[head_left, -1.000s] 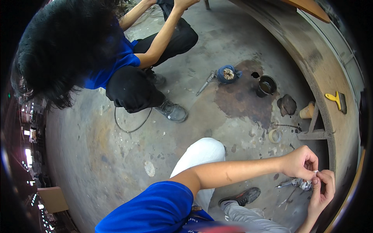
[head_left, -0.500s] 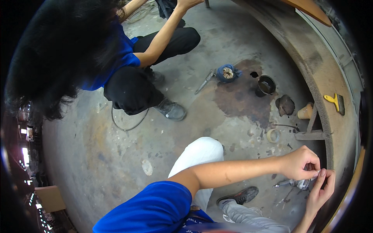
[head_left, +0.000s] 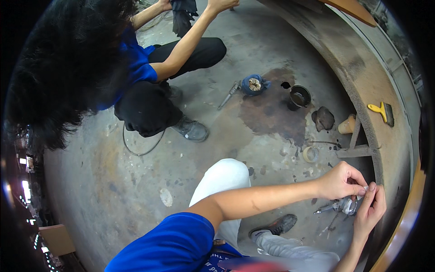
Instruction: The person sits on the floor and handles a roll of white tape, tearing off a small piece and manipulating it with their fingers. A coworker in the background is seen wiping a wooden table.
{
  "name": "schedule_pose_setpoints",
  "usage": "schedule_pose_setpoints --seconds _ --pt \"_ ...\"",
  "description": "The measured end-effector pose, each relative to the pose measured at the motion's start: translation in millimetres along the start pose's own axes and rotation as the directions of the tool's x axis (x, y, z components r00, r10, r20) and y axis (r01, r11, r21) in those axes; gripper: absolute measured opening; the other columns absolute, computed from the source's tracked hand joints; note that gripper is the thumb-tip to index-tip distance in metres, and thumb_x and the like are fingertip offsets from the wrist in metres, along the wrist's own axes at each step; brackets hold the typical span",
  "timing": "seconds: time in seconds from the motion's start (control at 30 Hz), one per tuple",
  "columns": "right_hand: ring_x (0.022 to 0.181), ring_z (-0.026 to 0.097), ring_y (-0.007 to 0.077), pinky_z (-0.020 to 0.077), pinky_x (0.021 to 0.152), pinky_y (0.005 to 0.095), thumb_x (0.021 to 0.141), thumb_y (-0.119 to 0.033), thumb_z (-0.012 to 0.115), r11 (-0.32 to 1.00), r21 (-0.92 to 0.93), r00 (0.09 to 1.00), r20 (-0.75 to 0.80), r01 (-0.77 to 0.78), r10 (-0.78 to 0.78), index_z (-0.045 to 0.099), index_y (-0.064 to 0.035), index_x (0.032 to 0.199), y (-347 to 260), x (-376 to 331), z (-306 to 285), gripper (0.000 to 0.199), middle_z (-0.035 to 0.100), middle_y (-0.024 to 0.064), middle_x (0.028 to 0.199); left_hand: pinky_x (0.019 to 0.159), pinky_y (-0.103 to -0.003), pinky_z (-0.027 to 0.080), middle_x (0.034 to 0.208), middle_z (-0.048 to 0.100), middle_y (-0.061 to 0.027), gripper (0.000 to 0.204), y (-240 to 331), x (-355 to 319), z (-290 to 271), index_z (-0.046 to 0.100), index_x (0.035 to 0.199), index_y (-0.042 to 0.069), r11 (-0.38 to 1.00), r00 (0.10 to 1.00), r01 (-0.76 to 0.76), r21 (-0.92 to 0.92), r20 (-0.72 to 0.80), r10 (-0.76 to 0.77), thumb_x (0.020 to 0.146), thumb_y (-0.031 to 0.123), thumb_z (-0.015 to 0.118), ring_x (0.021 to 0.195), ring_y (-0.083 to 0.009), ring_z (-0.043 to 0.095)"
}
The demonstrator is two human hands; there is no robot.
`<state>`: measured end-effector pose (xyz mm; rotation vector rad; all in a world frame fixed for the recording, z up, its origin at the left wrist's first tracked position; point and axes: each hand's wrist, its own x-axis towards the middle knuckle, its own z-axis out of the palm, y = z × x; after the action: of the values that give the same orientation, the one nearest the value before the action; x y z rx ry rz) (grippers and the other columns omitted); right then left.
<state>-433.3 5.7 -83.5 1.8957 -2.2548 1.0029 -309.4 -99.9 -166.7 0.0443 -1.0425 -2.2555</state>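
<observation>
My left hand and my right hand meet at the lower right, close to the board edge. Their fingertips pinch a small white scrap between them. It looks thin, like paper or tape, but most of it is hidden by the fingers. Beneath the hands, a silver air tool lies on the floor, partly covered by them. A roll of masking tape rests on the floor farther off, untouched.
A yellow-handled brush lies on the long brown board. On the stained floor are a black pot, a dark crumpled lump, a tan cup and a blue-wrapped container beside a metal tool. A co-worker squats at left.
The view has shifted slightly, so most things sit a little farther left. My hands still pinch the white scrap, which shows a bit more. A dark cloth by the co-worker's hand shows more fully.
</observation>
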Motion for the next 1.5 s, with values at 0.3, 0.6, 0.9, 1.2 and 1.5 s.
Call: schedule_pose_setpoints --seconds 0.3,0.6,0.9,1.2,1.5 --pt "0.064 0.046 0.0092 0.0325 0.055 0.0275 0.107 -0.007 0.061 0.977 0.211 1.000 -0.021 0.027 -0.023 0.055 0.0003 0.081 -7 12 -1 0.028 0.051 0.0024 0.069 0.066 -0.027 0.059 0.086 0.076 -0.0110 0.014 19 4 -19 0.075 0.100 -0.007 1.000 0.992 0.009 -0.021 0.128 -0.006 0.093 0.005 0.080 0.074 -0.0132 0.072" --pt "0.069 0.058 0.0241 0.0449 0.061 0.0341 0.092 0.000 0.071 0.941 0.036 0.942 0.020 0.335 -0.336 0.063 0.0008 0.098 -17 -11 -40 0.010 0.062 0.0128 0.084 0.064 -0.029 0.060 0.084 0.076 -0.0120 0.015 4 5 -3 0.075 0.100 -0.006 0.965 0.914 0.232 -0.125 0.367 -0.172 0.097 0.009 0.077 0.073 -0.0153 0.073" --pt "0.054 0.047 0.0203 0.0336 0.049 0.0356 0.103 -0.002 0.060 0.982 -0.044 0.983 0.004 0.185 -0.185 0.051 -0.0013 0.086 7 -11 -28 0.019 0.049 0.0097 0.072 0.065 -0.027 0.059 0.085 0.076 -0.0108 0.017 -3 21 7 0.078 0.106 -0.006 0.985 0.949 0.172 0.016 0.266 -0.170 0.097 0.009 0.078 0.073 -0.0134 0.071" --pt "0.052 0.039 0.0188 0.0288 0.049 0.0352 0.105 -0.001 0.056 0.988 -0.013 0.988 0.002 0.151 -0.151 0.048 -0.0001 0.081 30 -7 -19 0.025 0.041 0.0081 0.065 0.065 -0.026 0.058 0.092 0.077 -0.0106 0.016 -15 26 5 0.079 0.107 -0.005 0.998 0.982 0.015 0.057 0.189 -0.025 0.094 0.005 0.079 0.074 -0.0131 0.071" --pt "0.062 0.031 0.0083 0.0244 0.054 0.0297 0.110 -0.006 0.055 0.988 0.148 0.996 -0.071 -0.046 0.057 0.044 0.0012 0.079 53 -17 -22 0.034 0.036 0.0013 0.067 0.067 -0.027 0.059 0.087 0.077 -0.0089 0.015 -31 25 27 0.079 0.101 -0.003 0.958 0.984 -0.174 0.230 0.082 0.159 0.089 0.006 0.079 0.075 -0.0116 0.073"
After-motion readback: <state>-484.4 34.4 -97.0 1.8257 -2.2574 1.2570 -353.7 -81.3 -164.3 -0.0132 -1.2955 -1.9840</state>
